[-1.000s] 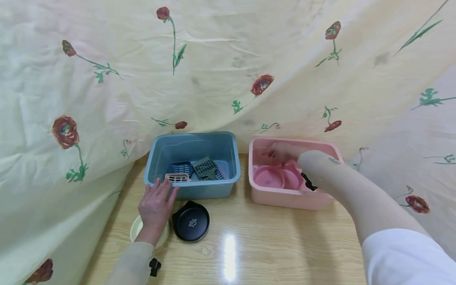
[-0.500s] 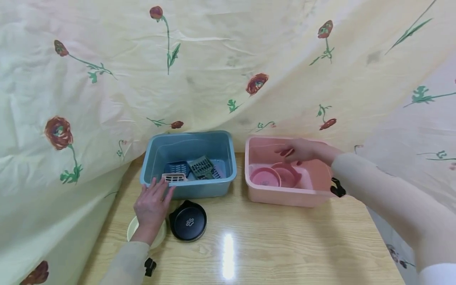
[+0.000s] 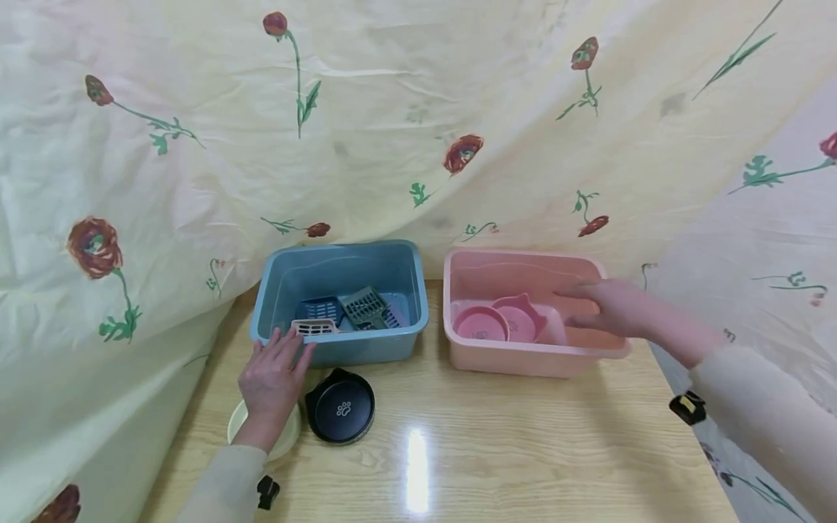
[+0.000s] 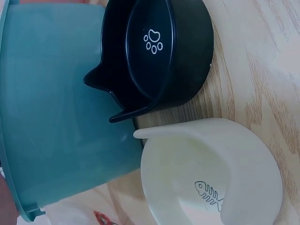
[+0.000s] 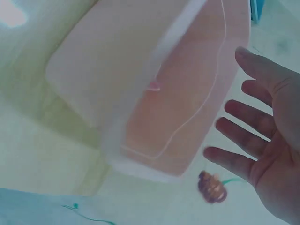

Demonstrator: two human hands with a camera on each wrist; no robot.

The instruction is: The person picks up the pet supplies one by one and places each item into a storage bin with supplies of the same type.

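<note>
My left hand [image 3: 271,381] rests its fingers on the near left rim of a blue bin [image 3: 373,351]. Inside lie several slotted litter scoops, among them a pale pink scoop [image 3: 314,327], a dark blue scoop [image 3: 320,309] and a green scoop [image 3: 366,309]. Over the right end of a pink bin [image 3: 510,360] hovers my right hand [image 3: 608,309], holding nothing; the right wrist view shows its fingers [image 5: 239,136] spread and fairly straight. Two pink pet bowls sit in that bin: a round bowl [image 3: 480,325] and, leaning beside it, a cat-eared bowl [image 3: 523,321].
In front of the blue bin stands a black cat-eared bowl [image 4: 192,61] with a paw print. Next to it is a cream bowl [image 4: 255,173] with a fishbone drawing, partly under my left forearm in the head view. A flowered cloth [image 3: 366,167] hangs behind the wooden table [image 3: 497,450].
My right hand has pulled back rightward from above the pink bowls, its fingers opening out. Both bowls now show in the pink bin. The left hand stays at the blue rim.
</note>
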